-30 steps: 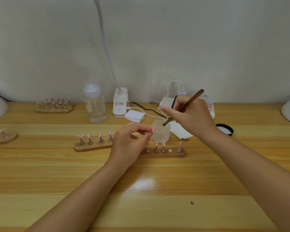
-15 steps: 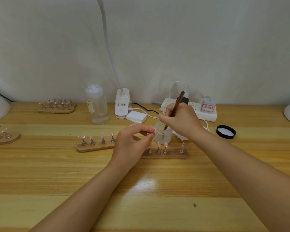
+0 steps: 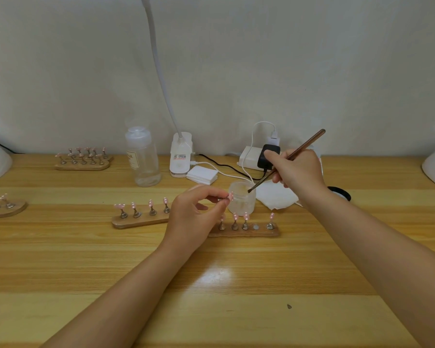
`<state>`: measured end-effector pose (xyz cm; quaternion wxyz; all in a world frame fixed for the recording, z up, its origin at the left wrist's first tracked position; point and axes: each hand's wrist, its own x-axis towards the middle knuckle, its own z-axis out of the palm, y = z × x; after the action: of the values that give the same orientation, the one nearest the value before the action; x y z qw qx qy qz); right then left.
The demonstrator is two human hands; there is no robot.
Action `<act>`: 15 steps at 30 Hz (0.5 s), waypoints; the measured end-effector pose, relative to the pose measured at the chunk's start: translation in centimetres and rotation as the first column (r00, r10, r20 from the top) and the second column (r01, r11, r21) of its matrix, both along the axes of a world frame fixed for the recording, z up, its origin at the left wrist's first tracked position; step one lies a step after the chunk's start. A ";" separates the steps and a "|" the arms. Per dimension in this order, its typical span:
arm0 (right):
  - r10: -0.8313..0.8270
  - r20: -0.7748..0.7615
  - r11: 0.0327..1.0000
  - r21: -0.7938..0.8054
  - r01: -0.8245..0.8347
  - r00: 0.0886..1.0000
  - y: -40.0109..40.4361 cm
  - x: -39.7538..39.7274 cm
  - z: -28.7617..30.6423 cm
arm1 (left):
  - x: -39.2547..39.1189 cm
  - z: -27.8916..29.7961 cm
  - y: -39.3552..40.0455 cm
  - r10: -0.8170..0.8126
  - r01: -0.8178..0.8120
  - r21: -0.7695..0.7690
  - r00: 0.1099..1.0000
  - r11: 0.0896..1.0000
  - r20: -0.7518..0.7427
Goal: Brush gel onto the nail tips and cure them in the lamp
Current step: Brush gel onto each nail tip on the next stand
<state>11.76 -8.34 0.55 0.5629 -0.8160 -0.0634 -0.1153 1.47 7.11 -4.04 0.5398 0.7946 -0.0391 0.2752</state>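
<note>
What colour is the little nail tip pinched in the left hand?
Pale pink nail tip, pinched by the left hand; the head view shows it.

This looks like a small nail-art workstation against a plain wall. The wooden counter (image 3: 60, 259) carries racks of nail tips (image 3: 141, 214), a gel jar (image 3: 241, 199), a clamp lamp (image 3: 180, 156) and a power strip (image 3: 249, 159).

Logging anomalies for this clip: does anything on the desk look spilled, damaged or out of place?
Nothing spilled or damaged. One oddity: the near wooden holder has a bare slot among its nail tips, which fits the tip pinched in the left hand.
</note>
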 end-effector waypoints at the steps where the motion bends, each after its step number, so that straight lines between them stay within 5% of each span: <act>1: -0.005 -0.006 1.000 0.007 0.005 1.000 -0.1 0.0 0.0 | 0.0 0.0 0.0 0.000 0.000 0.001 1.000 1.000 0.001; 15: -0.064 -0.026 0.993 0.096 0.066 0.998 -1.4 -0.4 0.6 | -0.1 0.2 -0.1 -0.005 0.005 -0.004 1.000 1.000 0.001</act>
<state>11.40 -9.75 1.11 0.5984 -0.7906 -0.0246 -0.1274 1.35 7.01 -3.88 0.5422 0.7932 -0.0410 0.2742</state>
